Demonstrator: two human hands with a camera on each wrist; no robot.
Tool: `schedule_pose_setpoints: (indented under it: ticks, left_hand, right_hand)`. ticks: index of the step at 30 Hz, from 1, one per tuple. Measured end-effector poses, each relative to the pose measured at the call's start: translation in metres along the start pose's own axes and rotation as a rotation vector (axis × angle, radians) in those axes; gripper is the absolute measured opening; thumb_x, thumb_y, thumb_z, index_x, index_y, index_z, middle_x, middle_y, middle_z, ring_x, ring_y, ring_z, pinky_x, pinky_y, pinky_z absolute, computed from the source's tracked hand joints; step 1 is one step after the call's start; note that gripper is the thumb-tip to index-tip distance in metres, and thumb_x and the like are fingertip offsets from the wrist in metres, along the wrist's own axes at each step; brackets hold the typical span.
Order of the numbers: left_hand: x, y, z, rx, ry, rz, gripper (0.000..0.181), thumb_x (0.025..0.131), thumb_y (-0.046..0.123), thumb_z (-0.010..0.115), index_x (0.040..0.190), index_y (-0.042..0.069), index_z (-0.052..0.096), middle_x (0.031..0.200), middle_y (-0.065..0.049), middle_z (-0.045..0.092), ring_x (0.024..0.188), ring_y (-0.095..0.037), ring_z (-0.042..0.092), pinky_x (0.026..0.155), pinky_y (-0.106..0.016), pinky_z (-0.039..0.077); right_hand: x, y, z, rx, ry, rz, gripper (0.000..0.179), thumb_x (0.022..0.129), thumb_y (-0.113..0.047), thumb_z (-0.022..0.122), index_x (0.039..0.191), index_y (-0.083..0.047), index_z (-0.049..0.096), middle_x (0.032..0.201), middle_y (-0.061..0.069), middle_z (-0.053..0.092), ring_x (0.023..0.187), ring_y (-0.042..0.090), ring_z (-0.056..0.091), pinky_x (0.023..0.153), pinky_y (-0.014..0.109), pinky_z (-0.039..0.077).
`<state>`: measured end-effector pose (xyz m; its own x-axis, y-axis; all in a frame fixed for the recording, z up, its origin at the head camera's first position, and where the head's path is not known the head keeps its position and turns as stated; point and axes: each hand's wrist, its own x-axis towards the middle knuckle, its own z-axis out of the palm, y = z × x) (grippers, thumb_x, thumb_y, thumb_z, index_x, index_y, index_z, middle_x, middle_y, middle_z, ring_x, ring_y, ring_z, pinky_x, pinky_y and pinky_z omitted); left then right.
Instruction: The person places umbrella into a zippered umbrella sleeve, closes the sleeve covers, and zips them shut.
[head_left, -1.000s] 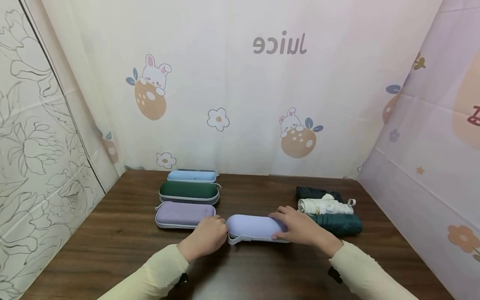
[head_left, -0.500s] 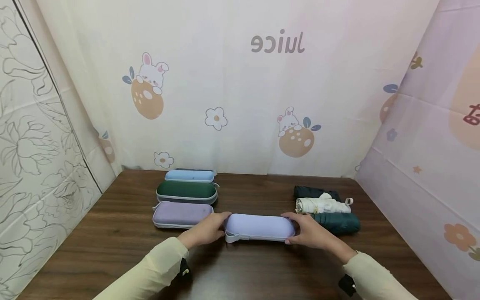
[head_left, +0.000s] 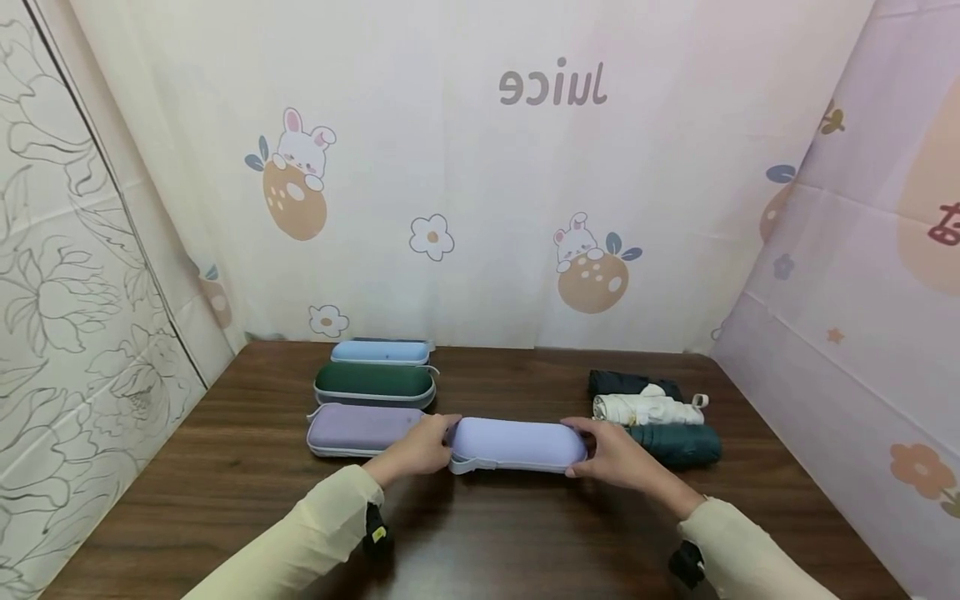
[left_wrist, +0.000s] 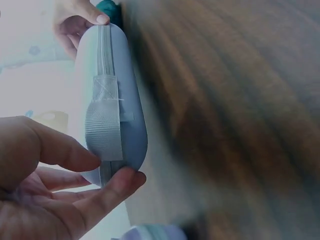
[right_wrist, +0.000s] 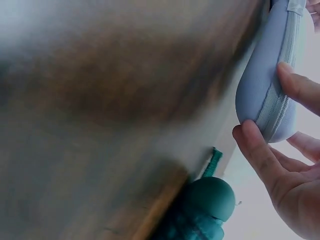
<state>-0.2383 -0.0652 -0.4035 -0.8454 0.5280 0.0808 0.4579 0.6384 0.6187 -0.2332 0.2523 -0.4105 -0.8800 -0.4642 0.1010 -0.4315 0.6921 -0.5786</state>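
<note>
Both hands hold a pale lavender zippered hard case (head_left: 519,442) by its two ends, lifted slightly off the table. My left hand (head_left: 420,446) grips the left end, where a grey strap loop (left_wrist: 104,130) sits over the zip. At the right end, my right hand (head_left: 618,454) pinches the case between thumb and fingers; a fingertip lies along the zip in the right wrist view. Just left of the left hand lies a purple zippered case (head_left: 363,429), its right end partly covered by that hand. Behind the right hand lies a folded dark green umbrella (head_left: 678,445).
Behind the purple case are a dark green case (head_left: 373,379) and a light blue case (head_left: 380,352). A white folded umbrella (head_left: 637,409) and a black one (head_left: 626,382) lie at the right. Curtains with prints surround the brown wooden table (head_left: 517,542).
The left hand has opened from a curl and taken the case's left end; the right hand has shifted to its right end. The case has risen slightly from the table.
</note>
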Motion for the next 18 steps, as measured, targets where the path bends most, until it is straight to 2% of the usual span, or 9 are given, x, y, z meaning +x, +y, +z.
schedule_pose_setpoints:
  ticks: [6,10,13,18]
  left_hand:
    - [0.012,0.007,-0.014,-0.031,0.045,-0.074,0.052,0.076,-0.015,0.057,0.127,-0.017,0.049,0.121,-0.029,0.057,0.100,-0.029,0.060,0.080,-0.045,0.051]
    - [0.023,0.015,-0.028,-0.084,0.081,-0.177,0.052,0.077,-0.013,0.057,0.129,-0.012,0.050,0.126,-0.027,0.055,0.111,-0.034,0.056,0.087,-0.048,0.048]
    - [0.032,0.020,-0.038,-0.129,0.115,-0.244,0.053,0.078,-0.012,0.056,0.131,-0.009,0.050,0.127,-0.026,0.054,0.112,-0.034,0.055,0.087,-0.047,0.048]
    - [0.047,0.020,-0.044,-0.198,0.192,-0.278,0.054,0.078,-0.013,0.053,0.131,-0.007,0.051,0.129,-0.024,0.054,0.109,-0.031,0.056,0.079,-0.040,0.050]
  right_hand:
    - [0.015,-0.003,-0.012,-0.009,0.050,-0.030,0.068,0.070,-0.014,0.086,0.127,0.005,0.055,0.109,0.017,0.063,0.088,0.022,0.062,0.072,0.040,0.053]
    - [0.028,-0.005,-0.024,-0.013,0.078,-0.038,0.068,0.069,-0.012,0.086,0.128,0.005,0.055,0.109,0.019,0.064,0.089,0.024,0.063,0.072,0.040,0.053]
    - [0.039,-0.005,-0.031,0.002,0.096,-0.021,0.067,0.070,-0.011,0.085,0.128,0.005,0.055,0.109,0.020,0.064,0.089,0.025,0.063,0.072,0.040,0.053]
    - [0.055,-0.004,-0.041,0.047,0.123,0.010,0.065,0.071,-0.006,0.084,0.128,0.006,0.054,0.113,0.025,0.061,0.091,0.032,0.065,0.075,0.044,0.053]
